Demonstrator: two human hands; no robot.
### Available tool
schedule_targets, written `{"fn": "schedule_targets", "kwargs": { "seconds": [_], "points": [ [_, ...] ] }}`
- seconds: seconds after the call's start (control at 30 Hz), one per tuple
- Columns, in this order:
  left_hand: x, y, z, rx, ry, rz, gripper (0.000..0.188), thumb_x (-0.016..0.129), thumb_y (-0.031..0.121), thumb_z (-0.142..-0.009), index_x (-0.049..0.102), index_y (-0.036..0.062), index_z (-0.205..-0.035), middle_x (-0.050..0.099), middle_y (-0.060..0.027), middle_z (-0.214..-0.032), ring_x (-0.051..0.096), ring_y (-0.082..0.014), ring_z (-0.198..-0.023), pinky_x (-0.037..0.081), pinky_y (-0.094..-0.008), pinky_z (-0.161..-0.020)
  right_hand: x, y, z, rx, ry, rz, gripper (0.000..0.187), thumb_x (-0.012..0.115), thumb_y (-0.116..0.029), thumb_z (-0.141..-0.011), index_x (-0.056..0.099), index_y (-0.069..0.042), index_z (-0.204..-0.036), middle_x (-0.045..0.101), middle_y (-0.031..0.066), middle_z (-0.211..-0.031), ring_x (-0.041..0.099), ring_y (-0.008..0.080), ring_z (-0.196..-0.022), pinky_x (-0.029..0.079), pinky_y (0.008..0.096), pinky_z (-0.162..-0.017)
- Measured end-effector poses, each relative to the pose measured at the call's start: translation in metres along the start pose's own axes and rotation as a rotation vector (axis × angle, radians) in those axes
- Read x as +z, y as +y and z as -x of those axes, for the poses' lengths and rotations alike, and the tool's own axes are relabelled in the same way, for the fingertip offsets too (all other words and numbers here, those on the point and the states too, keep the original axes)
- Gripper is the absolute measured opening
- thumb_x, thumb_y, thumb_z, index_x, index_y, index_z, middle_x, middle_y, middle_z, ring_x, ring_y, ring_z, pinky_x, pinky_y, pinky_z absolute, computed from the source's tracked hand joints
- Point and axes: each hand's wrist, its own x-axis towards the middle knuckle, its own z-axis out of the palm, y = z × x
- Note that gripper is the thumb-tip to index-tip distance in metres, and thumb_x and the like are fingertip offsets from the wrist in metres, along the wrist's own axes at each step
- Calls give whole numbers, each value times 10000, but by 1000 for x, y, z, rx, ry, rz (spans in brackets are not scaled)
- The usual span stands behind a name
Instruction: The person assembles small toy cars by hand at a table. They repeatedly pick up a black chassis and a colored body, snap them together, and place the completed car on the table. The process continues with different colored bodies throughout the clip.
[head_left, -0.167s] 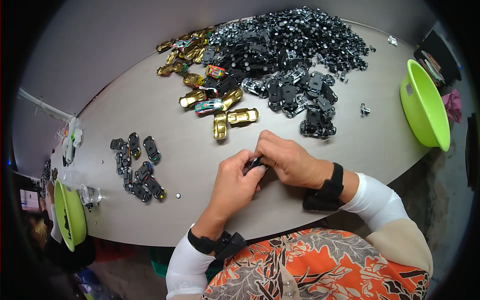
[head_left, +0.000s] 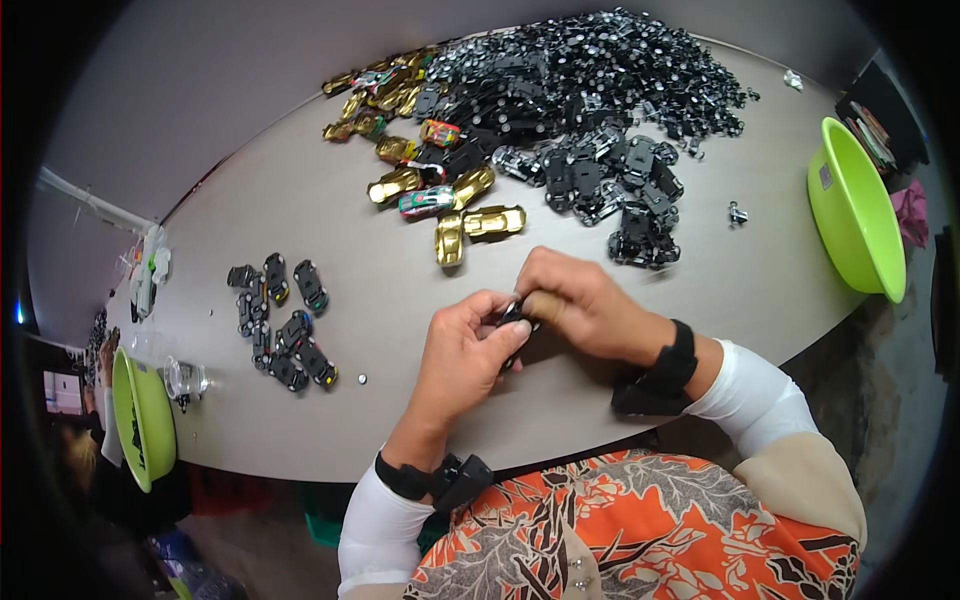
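Just in front of me, my left hand is closed around a small black toy car chassis, its thumb pressed on top. My right hand bends over the chassis's far end, fingers pinched against it. The fingers cover most of the piece, so its details are hidden. Beyond my hands lie gold toy car bodies, one green-and-white car body and a cluster of black chassis. To the left, several black-bottomed toy cars lie in a loose group.
A large heap of small black-and-silver wheel parts covers the table's back. Green basins stand at the right and left. Near the left basin is a clear plastic cup. At far left, another person's hand shows.
My right hand has shifted slightly over the chassis, and the chassis has tilted a little in my left fingers. The whole view has shifted slightly.
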Motion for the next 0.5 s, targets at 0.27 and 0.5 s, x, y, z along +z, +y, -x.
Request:
{"fn": "schedule_targets", "kwargs": {
  "seconds": [0.27,0.5],
  "points": [
    [-10,-1,-3,5,-71,117,243,659,117,-806,599,-45,-976,629,-50,-756,590,-88,-537,430,-185,-423,-13,-5,3,452,-58,-544,103,524,-27,-879,589,37,-928,523,52,-965,601,119,-747,558,242,-633],
    [-10,-3,-4,-9,-70,95,230,666,102,-794,603,-37,-967,628,-49,-754,585,-85,-534,426,-182,-429,-8,-2,4,368,-65,-480,113,533,-22,-848,591,31,-928,557,32,-829,617,114,-648,543,234,-585]
  ]
}}
